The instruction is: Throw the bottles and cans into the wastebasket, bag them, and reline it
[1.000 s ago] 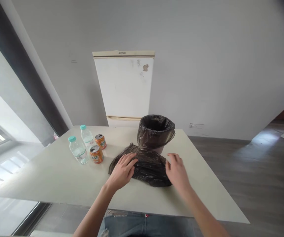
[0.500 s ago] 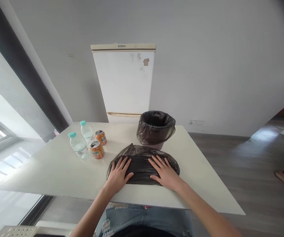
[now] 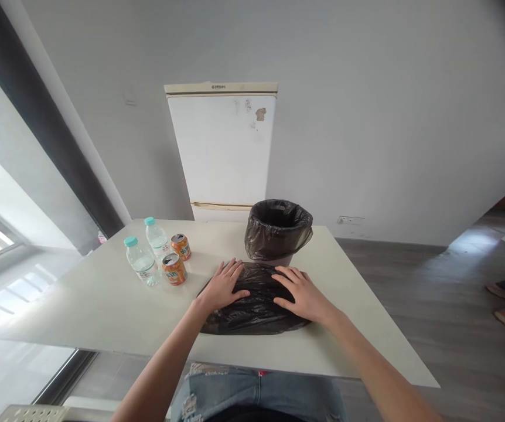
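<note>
Thin, crinkled, glossy plastic bag (image 3: 256, 319).

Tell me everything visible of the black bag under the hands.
The bag looks like thin, glossy black plastic, creased throughout. It lies spread low on the table, just in front of the lined bin. The left hand rests on its left part, the right hand on its right. Its opening can't be made out.

On the table (image 3: 103, 310), two bottles (image 3: 142, 264) are set left, two cans (image 3: 174, 271) just right of them. A bag (image 3: 256, 313) is laid near, a bin (image 3: 274, 245) placed behind it, a refrigerator (image 3: 224, 146) beyond the far edge.
</note>
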Motion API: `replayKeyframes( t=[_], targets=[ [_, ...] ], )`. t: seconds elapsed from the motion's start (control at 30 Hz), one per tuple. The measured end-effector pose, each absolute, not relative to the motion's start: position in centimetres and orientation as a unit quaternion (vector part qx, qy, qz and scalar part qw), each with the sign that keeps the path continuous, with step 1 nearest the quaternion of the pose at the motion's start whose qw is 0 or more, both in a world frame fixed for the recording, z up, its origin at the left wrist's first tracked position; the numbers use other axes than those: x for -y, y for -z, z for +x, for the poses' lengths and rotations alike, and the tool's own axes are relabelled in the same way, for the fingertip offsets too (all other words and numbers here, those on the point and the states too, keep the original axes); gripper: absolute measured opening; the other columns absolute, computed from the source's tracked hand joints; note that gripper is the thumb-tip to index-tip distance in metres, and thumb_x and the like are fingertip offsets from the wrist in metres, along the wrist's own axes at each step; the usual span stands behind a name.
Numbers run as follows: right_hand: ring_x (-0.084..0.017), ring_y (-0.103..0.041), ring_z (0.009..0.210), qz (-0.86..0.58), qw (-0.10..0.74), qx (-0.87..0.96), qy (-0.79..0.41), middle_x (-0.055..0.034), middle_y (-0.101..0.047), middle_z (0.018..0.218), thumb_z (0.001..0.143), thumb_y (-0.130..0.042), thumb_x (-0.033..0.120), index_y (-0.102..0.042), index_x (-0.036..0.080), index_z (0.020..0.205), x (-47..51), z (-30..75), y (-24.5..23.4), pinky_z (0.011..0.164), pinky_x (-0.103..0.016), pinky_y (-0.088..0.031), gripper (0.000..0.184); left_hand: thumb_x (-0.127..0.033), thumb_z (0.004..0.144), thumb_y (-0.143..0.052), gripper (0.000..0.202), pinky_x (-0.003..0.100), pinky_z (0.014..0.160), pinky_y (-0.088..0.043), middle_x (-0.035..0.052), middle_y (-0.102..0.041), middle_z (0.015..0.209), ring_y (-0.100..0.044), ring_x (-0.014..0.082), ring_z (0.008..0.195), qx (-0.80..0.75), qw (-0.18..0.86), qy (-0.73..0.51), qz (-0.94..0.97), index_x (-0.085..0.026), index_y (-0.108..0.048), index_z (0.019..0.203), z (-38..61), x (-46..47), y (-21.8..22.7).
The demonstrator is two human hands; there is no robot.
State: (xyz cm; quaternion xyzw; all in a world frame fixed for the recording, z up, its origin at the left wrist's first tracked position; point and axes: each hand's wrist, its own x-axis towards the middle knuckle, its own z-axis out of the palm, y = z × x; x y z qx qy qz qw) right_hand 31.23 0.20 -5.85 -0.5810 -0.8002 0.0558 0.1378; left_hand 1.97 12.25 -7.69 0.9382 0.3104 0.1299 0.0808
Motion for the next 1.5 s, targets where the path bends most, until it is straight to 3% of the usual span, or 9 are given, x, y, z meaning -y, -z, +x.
replayKeyframes(
  t=[0.13,0.33,0.57,0.73,0.83,0.97,1.1,1.27,1.5],
  targets=[
    [-0.034,-0.030,0.158,-0.585,0.087,0.793,-0.146,-0.0063,-0.029,0.173,0.095,-0.046,0.079,-0.029,0.028,0.168,-1.1,32.3,7.6,0.125,-0.053,-0.031,0.090,-0.063,0.103,-0.045,0.069,0.058,0.119,-0.034,0.0162,-0.053,0.157,-0.047,0.0363,0.145,-0.344,0.091,-0.069,0.932,-0.022,-0.044,0.159,1.1,-14.2,8.9],
    [-0.029,-0.038,0.153,-0.611,0.152,0.766,-0.126,-0.0048,-0.043,0.167,0.104,-0.042,0.065,-0.041,0.032,0.161,-0.6,32.6,8.2,0.122,-0.050,-0.034,0.066,-0.065,0.102,-0.045,0.060,0.057,0.117,-0.034,0.0156,-0.056,0.151,-0.048,0.0377,0.141,-0.389,0.052,-0.087,0.916,-0.024,-0.063,0.143,-1.8,-13.8,8.3],
    [-0.037,-0.050,0.138,-0.655,0.094,0.727,-0.182,-0.0136,-0.056,0.152,0.080,-0.079,0.050,-0.048,0.028,0.153,-1.0,33.3,7.4,0.109,-0.052,-0.042,0.082,-0.061,0.084,-0.076,0.097,0.048,0.118,-0.036,0.0152,-0.046,0.162,-0.045,0.0365,0.147,-0.357,0.145,-0.045,0.922,-0.026,-0.034,0.164,-2.2,-13.4,8.2],
    [-0.034,-0.059,0.119,-0.676,0.047,0.706,-0.207,-0.0111,-0.068,0.121,0.075,-0.080,0.037,-0.071,0.024,0.107,-2.0,32.8,6.9,0.097,-0.044,-0.045,0.037,-0.048,0.078,-0.083,0.056,0.047,0.101,-0.047,0.0129,-0.065,0.127,-0.060,0.0363,0.123,-0.374,0.114,-0.032,0.920,-0.024,-0.067,0.126,-0.9,-13.2,7.7],
    [-0.031,-0.059,0.117,-0.646,0.087,0.740,-0.165,-0.0087,-0.068,0.116,0.080,-0.067,0.024,-0.070,0.023,0.088,-1.8,32.2,5.9,0.095,-0.042,-0.043,0.009,-0.026,0.082,-0.075,0.022,0.045,0.098,-0.047,0.0115,-0.062,0.129,-0.059,0.0329,0.120,-0.369,0.088,-0.073,0.922,-0.023,-0.069,0.104,-0.4,-12.9,6.5],
    [-0.025,-0.064,0.093,-0.631,0.171,0.752,-0.079,-0.0057,-0.072,0.097,0.083,-0.053,0.009,-0.067,0.023,0.096,-0.2,31.9,5.3,0.097,-0.044,-0.041,0.025,0.003,0.075,-0.052,0.049,0.042,0.101,-0.045,0.0079,-0.067,0.126,-0.062,0.0266,0.116,-0.350,0.052,-0.191,0.916,-0.023,-0.064,0.114,-1.1,-11.6,5.4],
    [-0.030,-0.064,0.109,-0.572,0.193,0.795,0.056,-0.0131,-0.074,0.115,0.091,-0.042,0.004,-0.069,0.022,0.115,2.4,32.0,7.1,0.110,-0.053,-0.032,0.040,0.009,0.072,-0.041,0.063,0.044,0.106,-0.042,0.0076,-0.071,0.118,-0.063,0.0262,0.115,-0.344,0.019,-0.247,0.906,-0.023,-0.062,0.122,-3.0,-9.0,6.4],
    [-0.033,-0.062,0.121,-0.535,0.157,0.830,0.012,-0.0140,-0.070,0.132,0.094,-0.050,0.013,-0.064,0.022,0.136,4.8,32.2,10.6,0.111,-0.056,-0.035,0.045,-0.004,0.079,-0.056,0.061,0.050,0.114,-0.037,0.0072,-0.069,0.135,-0.062,0.0295,0.124,-0.325,0.058,-0.182,0.926,-0.027,-0.059,0.135,-5.1,-5.8,8.9],
    [-0.032,-0.062,0.123,-0.584,0.171,0.786,-0.114,-0.0124,-0.066,0.138,0.102,-0.052,0.059,-0.063,0.026,0.136,4.8,32.8,8.8,0.103,-0.048,-0.049,0.048,-0.021,0.099,-0.052,0.017,0.040,0.094,-0.047,0.0061,-0.074,0.112,-0.068,0.0258,0.106,-0.379,0.112,-0.184,0.900,-0.026,-0.067,0.105,-6.0,-6.9,8.8]
  ],
)
